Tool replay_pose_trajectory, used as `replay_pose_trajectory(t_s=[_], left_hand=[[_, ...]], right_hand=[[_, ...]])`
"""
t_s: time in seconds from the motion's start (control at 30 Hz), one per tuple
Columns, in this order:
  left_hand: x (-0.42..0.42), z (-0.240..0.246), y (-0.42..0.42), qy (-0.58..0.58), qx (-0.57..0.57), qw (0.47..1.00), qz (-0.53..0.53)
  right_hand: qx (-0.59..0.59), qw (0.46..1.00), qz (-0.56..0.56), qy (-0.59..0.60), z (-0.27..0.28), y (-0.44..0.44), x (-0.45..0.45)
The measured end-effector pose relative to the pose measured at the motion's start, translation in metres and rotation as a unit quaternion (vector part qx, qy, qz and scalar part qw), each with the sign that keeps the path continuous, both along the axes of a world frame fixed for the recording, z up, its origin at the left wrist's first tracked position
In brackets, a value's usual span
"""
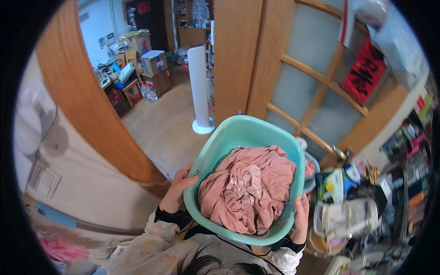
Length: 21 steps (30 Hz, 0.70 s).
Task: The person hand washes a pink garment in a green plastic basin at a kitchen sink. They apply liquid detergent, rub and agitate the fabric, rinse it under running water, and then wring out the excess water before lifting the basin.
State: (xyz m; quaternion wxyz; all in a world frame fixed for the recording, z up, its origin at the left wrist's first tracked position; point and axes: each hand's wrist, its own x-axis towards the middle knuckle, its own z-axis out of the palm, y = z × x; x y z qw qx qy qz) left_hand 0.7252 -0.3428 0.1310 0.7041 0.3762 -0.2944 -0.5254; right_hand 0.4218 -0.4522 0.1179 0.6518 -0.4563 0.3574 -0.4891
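Observation:
A mint-green plastic basin is held up in front of my body, just inside a doorway. Crumpled pink fabric fills much of it, with a thin cord looping over the basin's near right side. My left hand grips the left rim, its thumb on top. On the right side, my right hand holds the basin's wall near the lower corner; its fingers are partly hidden.
A wooden door frame stands at left, and a glass-paned door at right. A white tower-shaped appliance stands on the floor beyond. Clear plastic containers and clutter crowd the right side. Cardboard boxes are stacked in the far room.

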Motion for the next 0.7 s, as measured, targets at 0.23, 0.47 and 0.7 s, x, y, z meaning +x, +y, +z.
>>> replay_pose_trajectory(t_s=[0.23, 0.47, 0.7], left_hand=[[0.095, -0.011, -0.125, -0.035, 0.008, 0.985, 0.169], [0.221, -0.054, -0.207, -0.03, -0.027, 0.961, 0.272], [0.208, -0.06, -0.195, -0.105, 0.011, 0.937, 0.333]], right_hand=[[-0.006, 0.995, 0.1, 0.012, -0.014, -0.184, 0.128], [-0.071, 0.974, 0.211, 0.03, -0.043, -0.335, 0.296], [-0.021, 0.949, 0.311, 0.054, -0.031, -0.357, 0.318]])
